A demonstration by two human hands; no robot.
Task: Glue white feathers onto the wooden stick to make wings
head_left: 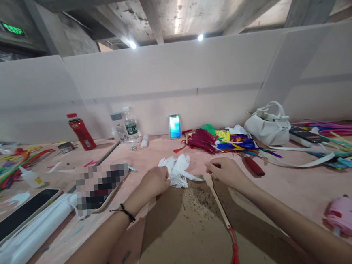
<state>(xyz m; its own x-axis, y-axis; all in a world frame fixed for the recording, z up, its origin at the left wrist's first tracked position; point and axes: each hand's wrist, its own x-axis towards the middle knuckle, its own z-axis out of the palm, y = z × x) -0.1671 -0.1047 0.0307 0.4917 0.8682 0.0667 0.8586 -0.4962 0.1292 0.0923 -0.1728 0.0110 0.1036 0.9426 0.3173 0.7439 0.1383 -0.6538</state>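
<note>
Our left hand (156, 180) is positioned at the left edge of the white feathers (175, 168), fingers curled inward; we cannot tell whether it is clamped on any of them. Our right hand (226, 172) is positioned near the head of the wooden stick (218, 202), thumb and fingers bent towards each other; we cannot tell whether they meet or grip anything. The white feathers lie between our two hands, at the far edge of the brown board (172, 238). The stick lies at a slant over the board, with the red tassel (235, 253) at its near end. Dark specks (201, 203) are scattered around it. Beyond our right hand, we locate the red handle (253, 165) on the worktop (293, 192), then the coloured feathers (201, 142) and the white bag (267, 127). The pink glue gun (344, 216) lies to the right. At the rear, the lit phone (174, 126) stands upright; left of it stands the red bottle (82, 133).
</note>
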